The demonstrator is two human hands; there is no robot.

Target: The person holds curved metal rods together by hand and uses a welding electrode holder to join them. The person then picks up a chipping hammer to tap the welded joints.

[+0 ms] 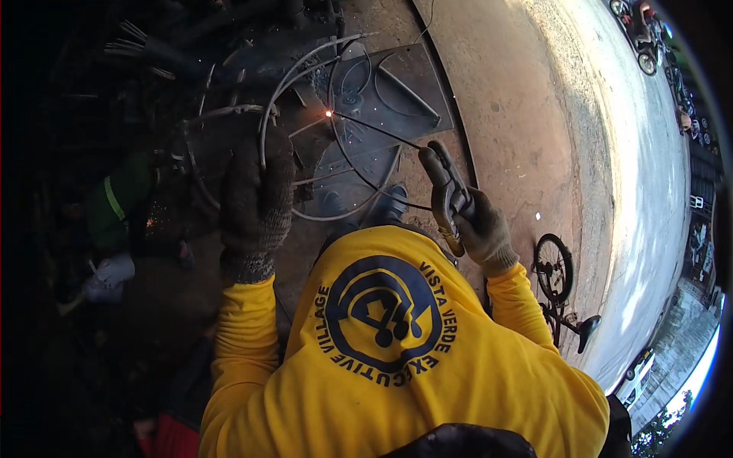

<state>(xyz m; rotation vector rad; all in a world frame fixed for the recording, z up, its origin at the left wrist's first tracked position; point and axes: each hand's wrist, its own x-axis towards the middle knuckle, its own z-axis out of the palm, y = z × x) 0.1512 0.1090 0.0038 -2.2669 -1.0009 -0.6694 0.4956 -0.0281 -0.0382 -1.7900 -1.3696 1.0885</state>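
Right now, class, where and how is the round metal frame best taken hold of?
Probably by the left arc of the round metal frame, coming from the left, where the gloved left hand is. The thin bar curves upward there, so the hand could close across it. That part lies apart from the glowing spot, which the welding rod reaches from the right.

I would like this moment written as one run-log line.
Left hand: gloved, at round metal frame | Right hand: gloved, gripping electrode holder | Rod: bright spark at its tip
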